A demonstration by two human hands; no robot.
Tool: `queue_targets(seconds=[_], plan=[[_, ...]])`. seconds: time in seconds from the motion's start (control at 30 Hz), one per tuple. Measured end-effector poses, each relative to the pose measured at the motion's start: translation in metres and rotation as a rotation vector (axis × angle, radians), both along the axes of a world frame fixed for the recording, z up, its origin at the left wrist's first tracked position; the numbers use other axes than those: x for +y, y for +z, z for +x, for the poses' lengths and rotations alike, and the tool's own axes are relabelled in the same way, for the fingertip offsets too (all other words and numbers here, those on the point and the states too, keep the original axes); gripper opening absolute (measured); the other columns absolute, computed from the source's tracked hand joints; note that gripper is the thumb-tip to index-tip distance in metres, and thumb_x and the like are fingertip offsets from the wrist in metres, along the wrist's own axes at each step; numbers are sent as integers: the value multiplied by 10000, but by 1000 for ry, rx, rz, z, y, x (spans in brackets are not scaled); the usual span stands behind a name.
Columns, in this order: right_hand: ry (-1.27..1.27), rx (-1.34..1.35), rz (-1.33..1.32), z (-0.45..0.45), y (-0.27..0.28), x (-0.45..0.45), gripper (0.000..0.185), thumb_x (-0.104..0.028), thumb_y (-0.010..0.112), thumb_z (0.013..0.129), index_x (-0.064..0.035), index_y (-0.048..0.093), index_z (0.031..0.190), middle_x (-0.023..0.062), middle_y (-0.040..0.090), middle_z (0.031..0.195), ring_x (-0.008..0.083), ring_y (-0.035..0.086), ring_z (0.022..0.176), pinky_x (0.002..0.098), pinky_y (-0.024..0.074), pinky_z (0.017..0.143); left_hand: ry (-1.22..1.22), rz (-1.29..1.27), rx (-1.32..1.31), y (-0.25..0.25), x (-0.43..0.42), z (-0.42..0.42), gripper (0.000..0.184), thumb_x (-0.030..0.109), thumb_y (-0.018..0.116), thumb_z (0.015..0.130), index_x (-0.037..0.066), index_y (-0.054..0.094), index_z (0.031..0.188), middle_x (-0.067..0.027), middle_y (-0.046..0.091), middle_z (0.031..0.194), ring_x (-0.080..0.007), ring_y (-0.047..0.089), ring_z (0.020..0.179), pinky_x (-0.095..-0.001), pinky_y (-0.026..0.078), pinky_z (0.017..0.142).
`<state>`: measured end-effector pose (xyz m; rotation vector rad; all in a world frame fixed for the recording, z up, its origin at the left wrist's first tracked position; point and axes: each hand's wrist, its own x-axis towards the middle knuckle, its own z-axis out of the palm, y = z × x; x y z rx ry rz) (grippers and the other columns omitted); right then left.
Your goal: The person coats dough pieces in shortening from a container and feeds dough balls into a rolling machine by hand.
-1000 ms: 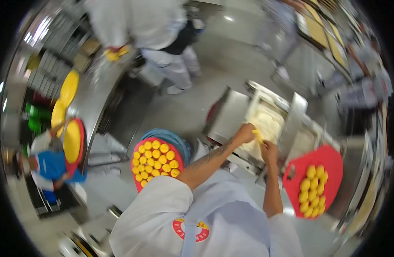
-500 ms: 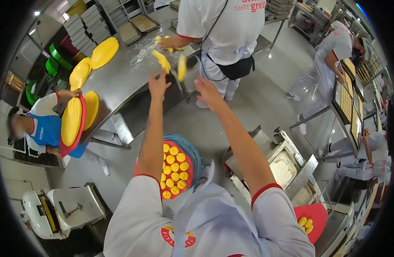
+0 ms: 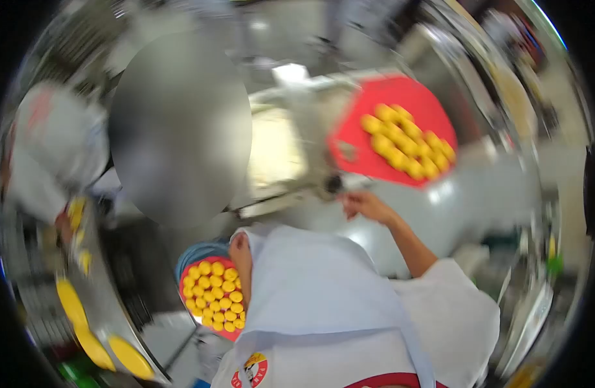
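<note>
My left hand (image 3: 241, 247) hangs low by the edge of my pale apron (image 3: 317, 278). Its fingers are blurred and partly hidden, so I cannot make out whether they grip anything. Close beside it, a red board (image 3: 188, 306) full of round yellow dough balls (image 3: 213, 291) rests on a blue round container (image 3: 197, 251). Out in front on the right, my right hand (image 3: 368, 207) is in the air with fingers loosely bent and apart, holding nothing visible. Beyond it lies another red board (image 3: 423, 97) with several yellow dough pieces (image 3: 401, 139) grouped on it.
A large round grey metal surface (image 3: 181, 129) stands ahead to the left. Beside it is a container with pale flour-like contents (image 3: 275, 149). At lower left, a metal table (image 3: 113, 294) carries flat yellow dough sheets (image 3: 87, 336). A person in white (image 3: 58, 142) stands at far left.
My view has swung right, away from the metal table. Both hands, earlier stretched out with yellow dough in the air before them, have drawn back and dropped. The second red board now shows fully.
</note>
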<state>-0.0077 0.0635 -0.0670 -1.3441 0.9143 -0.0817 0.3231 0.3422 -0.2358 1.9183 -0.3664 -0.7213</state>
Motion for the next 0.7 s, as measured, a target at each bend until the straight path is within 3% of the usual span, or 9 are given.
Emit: queue_targets(seconds=[0.03, 0.07, 0.13, 0.27, 0.33, 0.43, 0.53, 0.63, 0.7], plan=[[-170, -26, -35, -30, 30, -5, 291, -264, 602, 997, -11, 674, 1121, -12, 621, 757, 94, 584, 645, 268, 496, 605, -125, 11, -119, 58, -47, -30, 234, 155, 642, 956, -11, 700, 1111, -79, 721, 1003, -139, 651, 883, -279, 515, 822], [-327, 22, -83, -60, 50, -7, 264, -260, 610, 991, -19, 689, 1062, -25, 604, 745, 87, 561, 636, 260, 475, 594, -161, -68, -138, 45, -75, -42, 237, 148, 641, 956, -8, 696, 1125, -82, 716, 990, -128, 649, 840, -272, 519, 794], [-530, 44, -220, -99, 52, -11, 250, -265, 629, 976, -28, 707, 994, -34, 567, 718, 80, 523, 619, 255, 451, 584, -355, -110, -239, 98, -138, -72, 254, 177, 654, 959, 4, 700, 1139, -28, 691, 896, -88, 596, 750, -248, 495, 673], [-690, 172, -549, -169, 54, -35, 280, -305, 681, 933, -32, 721, 982, 10, 557, 712, 119, 532, 630, 284, 457, 615, -594, -279, -462, 179, -265, -163, 253, 162, 653, 946, 18, 688, 1151, -110, 694, 949, -174, 655, 819, -297, 524, 752], [-730, 293, -828, -197, 59, -67, 323, -334, 705, 905, -34, 717, 1024, 67, 601, 783, 190, 586, 723, 328, 475, 678, -581, -258, -526, 192, -329, -198, 350, 274, 638, 957, 1, 666, 1175, -150, 688, 990, -261, 653, 889, -366, 518, 803], [-891, 604, -1394, -244, 6, -165, 465, -390, 742, 848, -72, 678, 1181, 143, 651, 984, 319, 611, 966, 405, 482, 814, -457, -306, -1070, 152, -423, -210, 424, 359, 666, 926, 21, 663, 1182, -159, 686, 989, -289, 651, 926, -395, 507, 814], [-759, 994, -1247, -256, -15, -206, 542, -408, 779, 798, -70, 647, 1200, 140, 640, 1004, 328, 598, 987, 426, 477, 856, -660, -60, -1055, 114, -461, -207, 461, 356, 731, 869, 24, 639, 1175, -182, 666, 1047, -318, 653, 955, -417, 510, 830], [-690, 587, -880, -276, 3, -225, 424, -300, 779, 818, -51, 635, 1131, 144, 626, 1029, 268, 609, 928, 366, 503, 863, -737, -108, -520, 151, -449, -222, 503, 351, 774, 825, 25, 610, 1171, -220, 628, 1126, -346, 648, 975, -421, 521, 867], [-892, 262, -705, -286, 5, -220, 387, -194, 741, 839, -40, 612, 1169, 128, 628, 1007, 246, 620, 928, 359, 508, 842, -545, -389, -171, 156, -443, -237, 358, 194, 729, 829, 33, 620, 1129, -171, 649, 1084, -287, 654, 978, -403, 539, 830]])
